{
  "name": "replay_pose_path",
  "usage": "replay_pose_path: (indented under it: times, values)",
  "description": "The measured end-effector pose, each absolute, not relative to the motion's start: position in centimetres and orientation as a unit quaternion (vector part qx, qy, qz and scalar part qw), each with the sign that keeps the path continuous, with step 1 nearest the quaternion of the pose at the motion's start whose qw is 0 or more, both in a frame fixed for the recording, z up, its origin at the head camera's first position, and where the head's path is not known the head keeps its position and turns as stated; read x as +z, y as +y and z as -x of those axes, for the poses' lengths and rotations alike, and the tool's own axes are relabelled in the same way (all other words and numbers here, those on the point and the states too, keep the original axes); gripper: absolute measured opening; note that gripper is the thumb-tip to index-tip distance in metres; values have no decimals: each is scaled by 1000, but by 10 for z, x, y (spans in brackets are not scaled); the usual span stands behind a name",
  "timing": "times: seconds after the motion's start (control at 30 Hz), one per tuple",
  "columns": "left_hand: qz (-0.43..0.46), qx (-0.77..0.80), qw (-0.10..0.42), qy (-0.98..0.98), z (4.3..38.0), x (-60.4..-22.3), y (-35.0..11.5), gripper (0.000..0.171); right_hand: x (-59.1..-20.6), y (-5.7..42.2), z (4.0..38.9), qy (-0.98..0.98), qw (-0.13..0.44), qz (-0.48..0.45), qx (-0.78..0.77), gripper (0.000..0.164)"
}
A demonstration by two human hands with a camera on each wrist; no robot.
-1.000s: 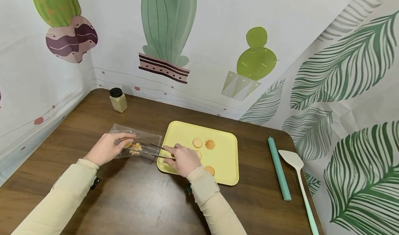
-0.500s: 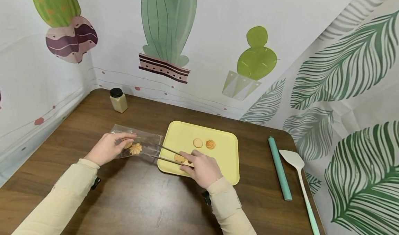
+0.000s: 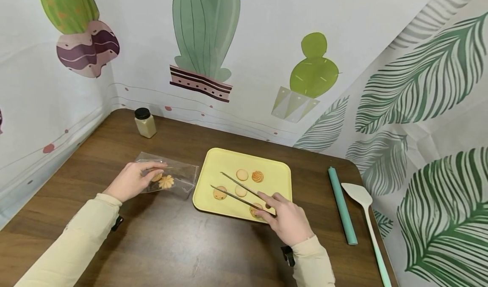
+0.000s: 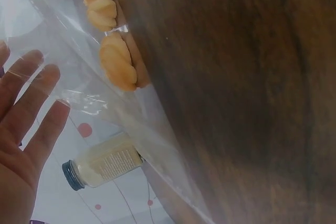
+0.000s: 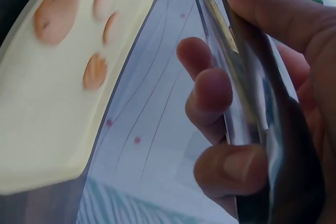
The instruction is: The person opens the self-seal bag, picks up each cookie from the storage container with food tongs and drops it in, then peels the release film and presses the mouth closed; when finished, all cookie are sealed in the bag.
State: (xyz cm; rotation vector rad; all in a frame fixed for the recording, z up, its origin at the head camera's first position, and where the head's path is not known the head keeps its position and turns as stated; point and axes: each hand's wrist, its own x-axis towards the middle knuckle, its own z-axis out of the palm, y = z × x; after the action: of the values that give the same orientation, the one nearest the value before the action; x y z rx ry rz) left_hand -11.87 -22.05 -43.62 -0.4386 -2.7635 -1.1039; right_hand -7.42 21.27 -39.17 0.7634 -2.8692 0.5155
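Observation:
My left hand (image 3: 133, 179) pinches the upper edge of a clear plastic bag (image 3: 184, 177) that lies on the table. Inside it are flower-shaped piped cookies (image 3: 166, 182), seen close up in the left wrist view as two ridged cookies (image 4: 118, 62). My right hand (image 3: 287, 221) grips metal tongs (image 3: 242, 200) over a yellow tray (image 3: 276, 185). The tongs' arms are spread, with nothing between the tips. Several cookies sit on the tray: a swirl cookie (image 3: 257, 176), a plain round cookie (image 3: 242, 175) and a spotted cookie (image 3: 219, 193) among them.
A black-lidded jar (image 3: 145, 122) stands at the back left of the brown table (image 3: 160, 244). To the tray's right lie a green rod (image 3: 342, 206), probably a rolling pin, and a white-headed spatula (image 3: 358, 195). A patterned wall covering rises behind.
My right hand has drawn the tongs out of the bag and rightward, over the tray. More of the tray's cookies now show. My left hand keeps its hold on the bag.

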Motion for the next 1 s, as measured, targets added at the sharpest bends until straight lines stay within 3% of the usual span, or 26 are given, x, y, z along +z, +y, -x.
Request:
replay_pose_path:
  times: [0.5, 1.0]
  values:
    - [158, -352, 89, -918, 122, -440, -221, 22, -400, 240, 65, -967, -8, -185, 172, 48]
    - [144, -355, 68, -921, 120, -434, -217, 22, -410, 230, 69, -959, -8, -200, 198, 48]
